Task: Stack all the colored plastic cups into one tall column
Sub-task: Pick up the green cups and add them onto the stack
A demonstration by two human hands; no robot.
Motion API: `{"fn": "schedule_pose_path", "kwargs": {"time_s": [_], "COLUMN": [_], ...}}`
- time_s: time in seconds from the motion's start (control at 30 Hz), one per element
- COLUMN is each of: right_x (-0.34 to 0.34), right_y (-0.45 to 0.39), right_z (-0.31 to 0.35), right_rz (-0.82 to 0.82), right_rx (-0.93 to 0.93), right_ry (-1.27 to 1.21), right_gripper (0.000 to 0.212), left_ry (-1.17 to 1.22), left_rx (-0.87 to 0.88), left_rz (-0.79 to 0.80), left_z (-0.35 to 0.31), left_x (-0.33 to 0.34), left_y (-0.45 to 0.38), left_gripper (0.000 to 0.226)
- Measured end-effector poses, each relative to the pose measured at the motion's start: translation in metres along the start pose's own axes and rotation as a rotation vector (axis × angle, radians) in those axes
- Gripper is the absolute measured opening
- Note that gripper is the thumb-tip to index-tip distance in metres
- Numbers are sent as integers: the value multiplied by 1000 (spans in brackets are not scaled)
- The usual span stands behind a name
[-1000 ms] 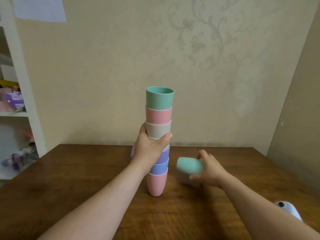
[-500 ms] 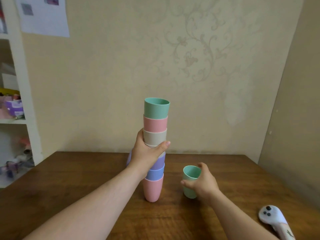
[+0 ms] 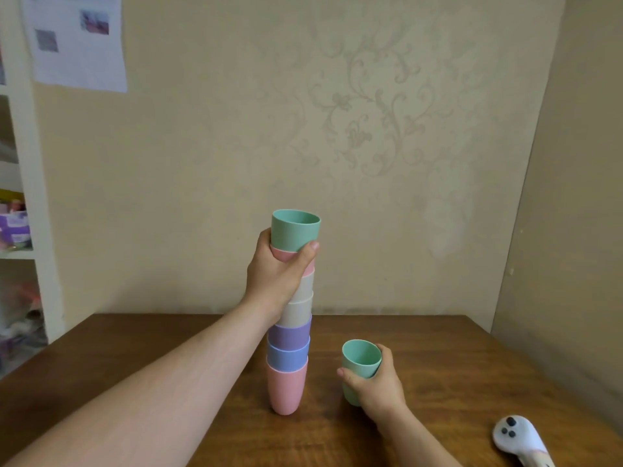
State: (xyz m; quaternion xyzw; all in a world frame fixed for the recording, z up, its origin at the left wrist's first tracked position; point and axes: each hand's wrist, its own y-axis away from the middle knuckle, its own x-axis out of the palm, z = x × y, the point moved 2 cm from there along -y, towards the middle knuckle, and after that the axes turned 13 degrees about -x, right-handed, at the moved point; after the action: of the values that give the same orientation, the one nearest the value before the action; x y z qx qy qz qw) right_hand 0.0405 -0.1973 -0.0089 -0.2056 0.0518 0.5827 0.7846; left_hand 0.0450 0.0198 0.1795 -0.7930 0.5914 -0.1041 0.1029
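Starting at your left, your left hand [image 3: 279,271] is wrapped around the upper part of the column of cups [image 3: 291,315], thumb tip on the lower edge of the top green cup [image 3: 295,230] and fingers round the far side over the pink one beneath it; that is a firm steadying hold, not a lift, judging by the pink bottom cup [image 3: 286,387] standing on the wooden table [image 3: 135,382]. The column runs upright with a slight lean, pink at the base, then blue, purple, two beige, pink and green, every mouth facing up. Move right and you come to the loose green cup [image 3: 360,360], standing upright near the foot of the column, mouth up, low on the table. Your right hand [image 3: 377,385] is closed around its lower wall from the near right side, so it is the hand that must carry it. What the next move turns on is height: the open top of the column lies up and to the left of that cup, well above it, and both long axes are vertical, so you likely need a straight lift, then a drop in from above without tilting. Matte plastic, smooth, tapered. Far right lies a white controller [image 3: 519,439].
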Motion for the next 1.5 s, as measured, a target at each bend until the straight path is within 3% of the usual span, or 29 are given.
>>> {"fn": "schedule_pose_path", "kwargs": {"time_s": [0.13, 0.27, 0.37, 0.53, 0.6, 0.7, 0.8, 0.97, 1.07, 1.23, 1.5], "right_x": [0, -8, -24, -59, -64, -50, -23, 11, 15, 29, 62], "right_y": [-2, -13, -38, -58, -49, -38, -34, -43, -47, -44, -7], "right_z": [1, 29, 97, 267, 318, 353, 342, 300, 292, 254, 97], "right_rz": [32, -32, -166, -289, -265, -102, 43, 149, 147, 194, 305], "right_rx": [40, 7, -129, -446, -543, -619, -612, -526, -525, -521, -268], "right_ry": [-9, -39, -181, -435, -484, -385, -235, -245, -286, -276, -160], "right_gripper": [98, 101, 95, 77, 75, 73, 84, 74, 73, 75, 82], "left_ry": [-29, -42, -51, -91, -104, -109, -108, -149, -257, -368, -442], "left_rx": [39, 41, 47, 33, 7, -37, -67, -104, -119, -193, -219], "left_rz": [-26, -35, -31, -28, -39, -36, -24, -12, 23, 118, 213], "left_z": [1, 0, -2, -2, -2, -3, -6, -7, 20, 98, 145], "left_x": [-2, -3, -2, 2, 2, 2, 1, -1, -3, -15, -4], "left_y": [3, 5, 7, 5, 3, 2, 4, 8, 14, 42, 50], "left_gripper": [46, 47, 53, 59, 58, 49, 46, 52, 73, 86, 64]}}
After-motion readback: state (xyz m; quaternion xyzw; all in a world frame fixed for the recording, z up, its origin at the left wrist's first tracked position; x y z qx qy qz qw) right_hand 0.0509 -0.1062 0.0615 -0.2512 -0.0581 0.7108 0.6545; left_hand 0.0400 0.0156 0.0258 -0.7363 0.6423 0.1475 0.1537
